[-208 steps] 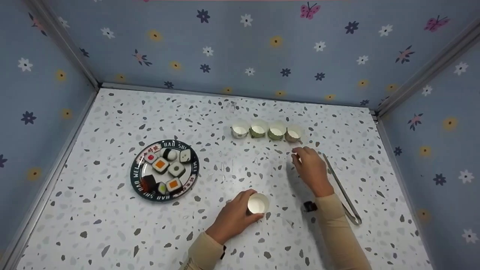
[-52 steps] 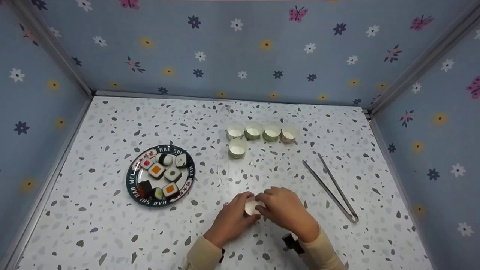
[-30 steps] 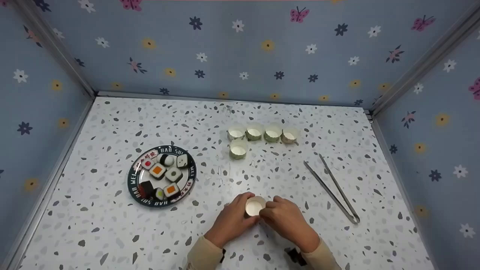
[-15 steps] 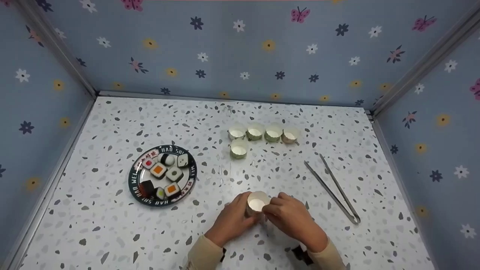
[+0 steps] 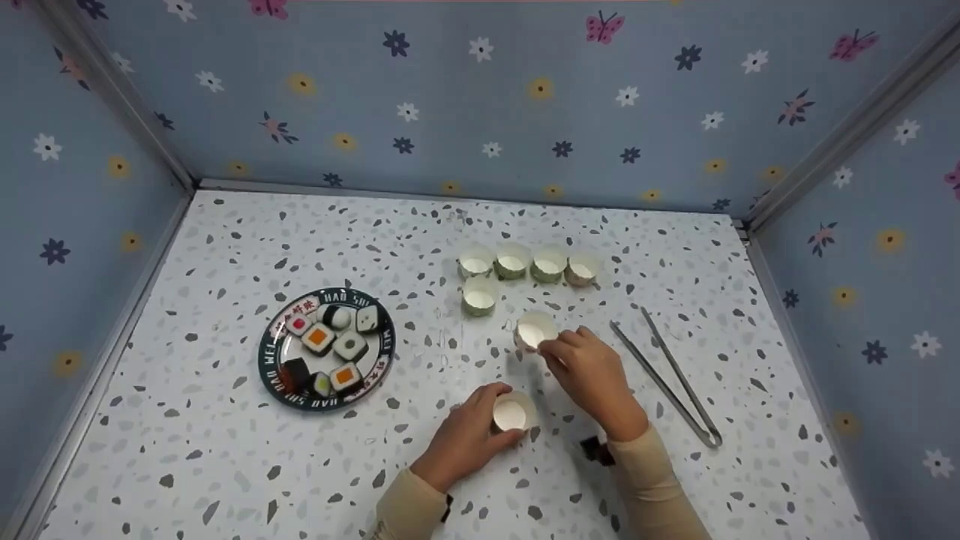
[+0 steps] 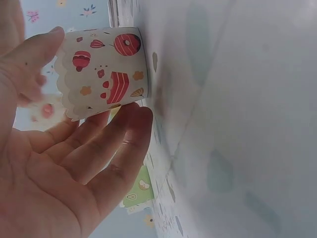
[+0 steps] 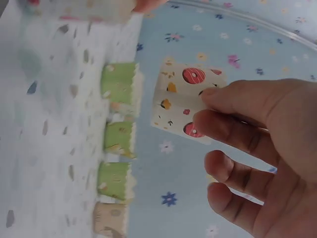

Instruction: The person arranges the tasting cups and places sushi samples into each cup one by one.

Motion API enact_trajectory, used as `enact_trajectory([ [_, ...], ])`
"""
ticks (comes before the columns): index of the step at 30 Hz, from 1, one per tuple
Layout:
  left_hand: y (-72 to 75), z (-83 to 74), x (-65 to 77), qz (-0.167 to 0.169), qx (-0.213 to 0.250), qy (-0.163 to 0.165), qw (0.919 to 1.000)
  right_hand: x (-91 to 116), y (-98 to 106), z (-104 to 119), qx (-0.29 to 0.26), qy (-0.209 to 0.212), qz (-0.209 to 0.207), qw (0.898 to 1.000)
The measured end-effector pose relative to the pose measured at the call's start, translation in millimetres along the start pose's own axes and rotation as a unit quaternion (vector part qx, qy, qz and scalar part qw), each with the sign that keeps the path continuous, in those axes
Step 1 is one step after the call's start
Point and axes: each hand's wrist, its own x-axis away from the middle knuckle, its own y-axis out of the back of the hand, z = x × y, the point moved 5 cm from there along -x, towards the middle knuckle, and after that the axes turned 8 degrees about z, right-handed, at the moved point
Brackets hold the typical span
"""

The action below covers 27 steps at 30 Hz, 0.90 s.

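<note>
My left hand point(image 5: 466, 435) holds a white scalloped paper baking cup point(image 5: 513, 414) near the front of the table, thumb on one side and fingers on the other. In the left wrist view, red cake and doughnut prints show on that cup point(image 6: 106, 72), its base close to the tabletop. My right hand point(image 5: 592, 375) pinches the rim of a second paper cup point(image 5: 535, 332) between thumb and fingertips. The right wrist view shows this cup point(image 7: 181, 101), printed with red doughnuts, raised off the table, the other fingers loosely bent.
Several paper cups point(image 5: 512, 264) stand in a row at the back, with one green cup point(image 5: 479, 299) in front of the row's left end. A plate point(image 5: 315, 405) of sushi pieces point(image 5: 319, 339) sits left. Metal tongs point(image 5: 660, 382) lie right. Flowered panels point(image 5: 480, 97) enclose the table.
A green cup has joined the back group since the oldest frame. The right hand has drawn a cup away from the left hand's cup and moved it toward the back; the left hand stays put.
</note>
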Motion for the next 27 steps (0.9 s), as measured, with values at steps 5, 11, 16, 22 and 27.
enact_trajectory([
  [5, 1.5, -1.1, 0.8, -0.006, -0.009, -0.012, 0.9999, -20.8, -23.4, -22.5, 0.007, -0.045, 0.018, 0.999],
  [11, 0.1, -0.4, 0.3, -0.001, 0.000, -0.004, 1.0000, -44.6, -48.7, -39.8, 0.000, -0.072, 0.041, 0.997],
  [16, -0.8, -0.3, 0.1, 0.003, 0.011, 0.005, 0.9999, -58.2, -59.1, -46.4, -0.005, -0.082, 0.055, 0.995],
  [22, -1.1, 0.2, 0.8, -0.005, 0.013, 0.002, 0.9999, -64.4, -66.0, -48.8, -0.006, -0.092, 0.068, 0.993],
  [27, -0.6, 0.5, 1.8, -0.006, 0.011, -0.002, 0.9999, -66.0, -71.4, -49.4, -0.014, -0.098, 0.075, 0.992],
])
